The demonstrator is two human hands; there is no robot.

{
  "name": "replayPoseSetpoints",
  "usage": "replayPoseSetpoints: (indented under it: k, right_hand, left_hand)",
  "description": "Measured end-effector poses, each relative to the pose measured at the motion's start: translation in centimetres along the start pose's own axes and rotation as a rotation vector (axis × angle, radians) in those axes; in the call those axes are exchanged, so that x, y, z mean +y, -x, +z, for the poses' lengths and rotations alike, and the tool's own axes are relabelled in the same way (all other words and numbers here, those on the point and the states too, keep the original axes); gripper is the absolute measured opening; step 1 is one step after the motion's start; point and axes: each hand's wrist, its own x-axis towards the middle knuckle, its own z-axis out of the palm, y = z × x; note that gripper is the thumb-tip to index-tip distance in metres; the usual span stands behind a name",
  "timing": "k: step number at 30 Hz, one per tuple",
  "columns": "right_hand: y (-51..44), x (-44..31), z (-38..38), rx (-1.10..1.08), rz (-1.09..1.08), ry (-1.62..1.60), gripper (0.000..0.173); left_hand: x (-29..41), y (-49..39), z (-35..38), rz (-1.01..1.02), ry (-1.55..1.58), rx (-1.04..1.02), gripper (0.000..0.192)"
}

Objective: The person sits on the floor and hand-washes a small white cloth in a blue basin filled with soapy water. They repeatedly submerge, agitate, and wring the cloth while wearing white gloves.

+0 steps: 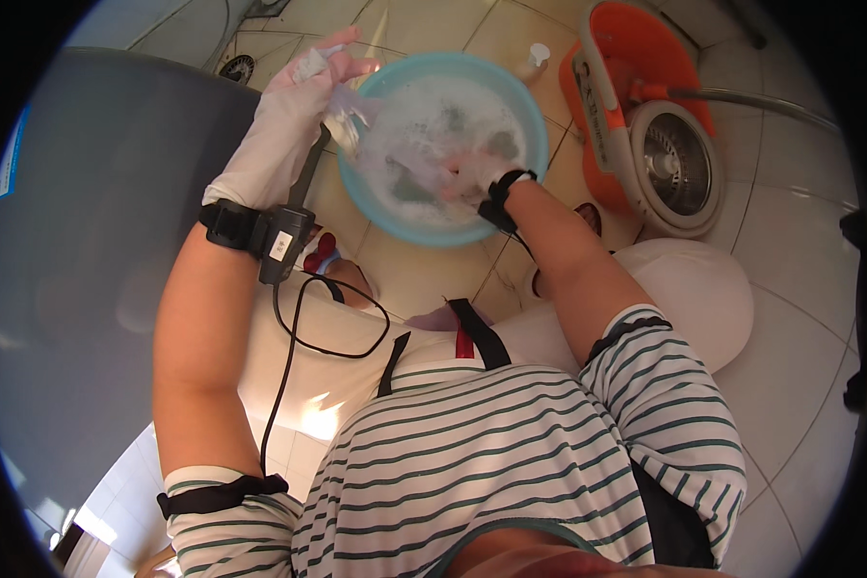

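Observation:
My left hand (319,76), in a thin whitish glove, is raised at the left rim of a light blue plastic basin (350,206). A crumpled whitish cloth (345,124) hangs from it beside the rim, and its fingers are partly extended. Inside the basin, my right hand (477,175) reaches into soapy water (448,101) covered with white foam. Suds and pale wet material blur its fingers, so what it grips is unclear. Black straps with small devices circle both wrists, and a cable runs from the left one.
An orange spin-mop bucket (603,162) with a metal wringer basket (675,166) stands right of the basin. A small white-capped bottle (535,61) is beyond the basin. A large grey appliance-like surface (101,253) fills the left. A floor drain (237,70) lies at upper left.

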Motion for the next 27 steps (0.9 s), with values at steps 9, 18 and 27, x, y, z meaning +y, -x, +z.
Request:
replayPoseSetpoints:
  k: [9, 18, 27]
  right_hand:
    - [-2.1, 1.3, -7.2, 0.643, 0.176, -0.209, 0.048]
    - [-5.5, 1.6, -0.7, 0.455, 0.113, -0.117, 0.056]
    - [-3.9, 0.2, -3.5, 0.405, 0.073, -0.899, 0.034]
  left_hand:
    - [0.9, 0.6, -0.3, 0.042, 0.051, 0.122, 0.059]
    - [1.2, 0.6, -0.5, -0.027, 0.057, 0.122, 0.056]
    - [0.7, 0.7, -1.7, 0.011, 0.150, 0.069, 0.053]
